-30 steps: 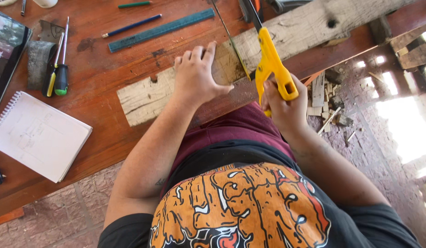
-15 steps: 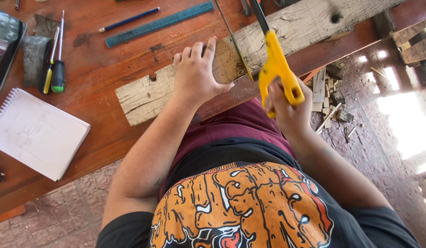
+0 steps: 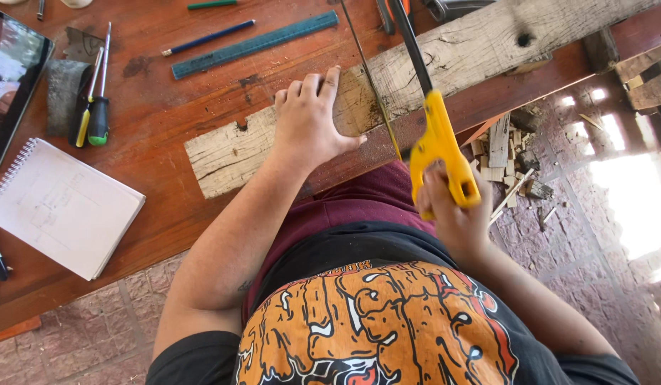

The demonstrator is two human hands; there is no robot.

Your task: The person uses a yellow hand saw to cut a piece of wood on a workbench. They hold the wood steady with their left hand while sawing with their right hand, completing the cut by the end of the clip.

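The right hand wraps its fingers tight around the yellow handle of a handsaw, and the dark blade runs up and away from the knuckles to cross the weathered plank. The handle looks slightly blurred. The left hand lies flat on the same plank, fingers spread a little and pointing away from the body, thumb stretched out toward the saw; it grips nothing, only presses down on the wood. Between the thumb and the blade a thin dark line crosses the plank's face. The plank lies slantwise on the reddish wooden table, its sawn end jutting past the table's edge on the right-hand side.

Just beyond the left fingertips lies a green ruler, and past it a blue pencil. Farther to the left of that hand are two screwdrivers side by side, then a spiral notebook nearer the body, and a dark tablet at the table's far left. Below the right hand, on the brick paving, lie small wood offcuts.
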